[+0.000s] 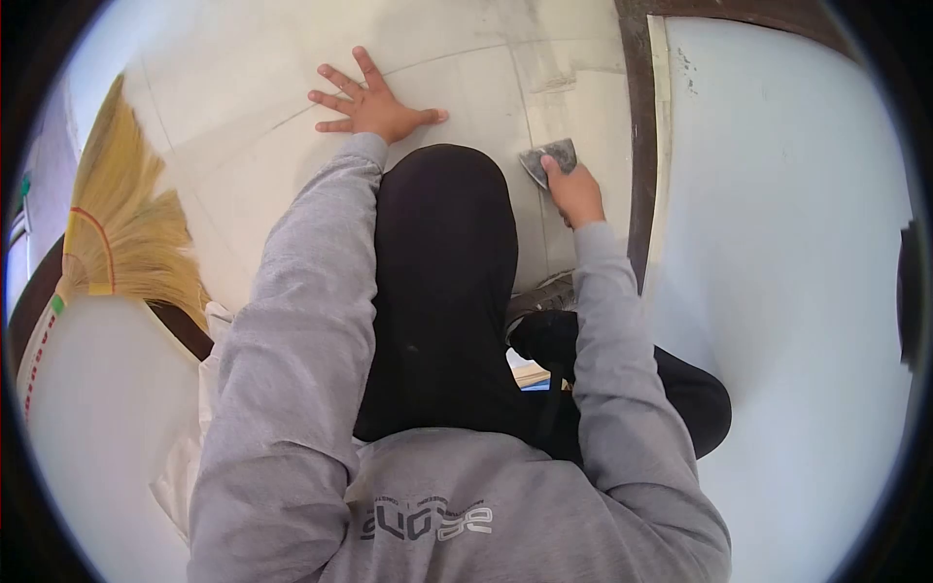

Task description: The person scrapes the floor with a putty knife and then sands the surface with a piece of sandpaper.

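My left hand (pixel 381 105) lies flat on the pale tiled floor (pixel 457 73), fingers spread and holding nothing. In my right hand (pixel 577 194) is a putty knife (pixel 547 159) with a broad, grey, smeared blade. Its blade rests at the floor close to a tile joint, and my thumb presses along it. The handle is hidden inside my grip. Just beyond the blade, lighter patches and a greyish smudge mark the tile surface.
A straw broom (pixel 131 204) leans at the left against a white panel (pixel 112 389). Dark brown trim (pixel 641 146) borders the floor on the right, beside a pale wall (pixel 777 194). My bent knee (pixel 447 214) is between my arms. White sheeting (pixel 185 466) shows at the lower left.
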`<state>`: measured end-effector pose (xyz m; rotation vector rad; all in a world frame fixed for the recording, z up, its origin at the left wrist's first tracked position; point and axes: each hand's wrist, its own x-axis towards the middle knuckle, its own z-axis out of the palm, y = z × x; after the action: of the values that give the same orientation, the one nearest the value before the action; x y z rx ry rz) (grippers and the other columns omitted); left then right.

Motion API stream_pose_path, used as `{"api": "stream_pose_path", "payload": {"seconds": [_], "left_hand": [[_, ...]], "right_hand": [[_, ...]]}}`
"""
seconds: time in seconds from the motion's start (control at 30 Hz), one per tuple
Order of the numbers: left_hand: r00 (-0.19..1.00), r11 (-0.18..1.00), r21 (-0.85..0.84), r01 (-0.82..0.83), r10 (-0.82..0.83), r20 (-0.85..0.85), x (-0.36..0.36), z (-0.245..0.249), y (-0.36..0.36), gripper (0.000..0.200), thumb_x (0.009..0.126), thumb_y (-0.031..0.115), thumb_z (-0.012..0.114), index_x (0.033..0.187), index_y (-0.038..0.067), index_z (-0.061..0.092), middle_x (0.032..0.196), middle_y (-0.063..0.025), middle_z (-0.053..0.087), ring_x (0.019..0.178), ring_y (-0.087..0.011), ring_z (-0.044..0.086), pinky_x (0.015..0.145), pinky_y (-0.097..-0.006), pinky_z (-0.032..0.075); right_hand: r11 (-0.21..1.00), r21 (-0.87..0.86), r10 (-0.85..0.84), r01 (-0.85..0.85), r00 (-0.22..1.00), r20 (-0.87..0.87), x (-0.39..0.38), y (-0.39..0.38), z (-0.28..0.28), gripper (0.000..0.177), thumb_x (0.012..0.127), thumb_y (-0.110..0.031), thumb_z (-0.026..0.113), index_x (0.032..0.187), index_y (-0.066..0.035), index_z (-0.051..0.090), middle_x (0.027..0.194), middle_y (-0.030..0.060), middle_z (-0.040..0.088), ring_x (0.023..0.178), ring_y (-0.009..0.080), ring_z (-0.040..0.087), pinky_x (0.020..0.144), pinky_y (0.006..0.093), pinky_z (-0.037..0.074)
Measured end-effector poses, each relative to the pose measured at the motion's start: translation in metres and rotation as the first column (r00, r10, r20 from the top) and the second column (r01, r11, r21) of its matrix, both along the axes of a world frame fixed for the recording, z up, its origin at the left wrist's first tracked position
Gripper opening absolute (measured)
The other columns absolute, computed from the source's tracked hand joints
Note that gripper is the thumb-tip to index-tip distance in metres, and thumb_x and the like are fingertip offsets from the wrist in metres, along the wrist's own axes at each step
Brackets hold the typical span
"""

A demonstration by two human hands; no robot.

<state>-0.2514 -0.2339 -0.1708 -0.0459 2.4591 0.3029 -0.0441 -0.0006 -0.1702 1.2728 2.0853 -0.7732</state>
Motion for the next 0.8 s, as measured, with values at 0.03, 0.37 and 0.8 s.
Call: {"api": "stream_pose_path", "payload": {"seconds": [0.03, 0.37, 0.8], "left_hand": [[1.000, 1.000, 0.005, -0.004, 0.004, -0.002, 0.001, -0.002, -0.001, 0.163, 0.049, 0.073, 0.088, 0.158, 0.022, -0.023, 0.156, -0.0333, -0.032, 0.138, -0.0617, -0.034, 0.101, -0.0856, -0.003], [1.000, 1.000, 0.013, -0.017, 0.017, 0.008, -0.005, 0.002, 0.001, 0.163, 0.049, 0.071, 0.089, 0.158, 0.023, -0.022, 0.156, -0.0325, -0.033, 0.138, -0.0617, -0.033, 0.100, -0.0859, -0.004], [1.000, 1.000, 0.020, 0.011, -0.011, -0.018, 0.000, -0.010, -0.003, 0.164, 0.049, 0.077, 0.086, 0.158, 0.021, -0.023, 0.156, -0.0346, -0.032, 0.136, -0.0639, -0.033, 0.098, -0.0865, -0.004]], "right_hand": [[0.999, -0.008, -0.050, 0.050, 0.999, -0.011, 0.004, -0.005, 0.001, 0.075, 0.088, -0.058, 0.064, 0.114, 0.012, 0.065, 0.119, 0.0362, 0.063, 0.118, 0.0438, 0.061, 0.101, 0.0455, 0.048], [0.983, -0.179, -0.027, 0.043, 0.995, 0.094, -0.054, 0.020, 0.042, 0.074, 0.088, -0.058, 0.064, 0.110, 0.013, 0.064, 0.076, 0.0231, 0.069, 0.072, 0.0349, 0.069, 0.072, 0.0435, 0.052], [0.997, 0.003, 0.076, -0.078, 0.984, 0.161, 0.019, 0.012, 0.019, 0.083, 0.087, -0.064, 0.061, 0.114, 0.015, 0.063, 0.115, 0.0361, 0.065, 0.115, 0.0468, 0.062, 0.098, 0.0464, 0.048]]}}
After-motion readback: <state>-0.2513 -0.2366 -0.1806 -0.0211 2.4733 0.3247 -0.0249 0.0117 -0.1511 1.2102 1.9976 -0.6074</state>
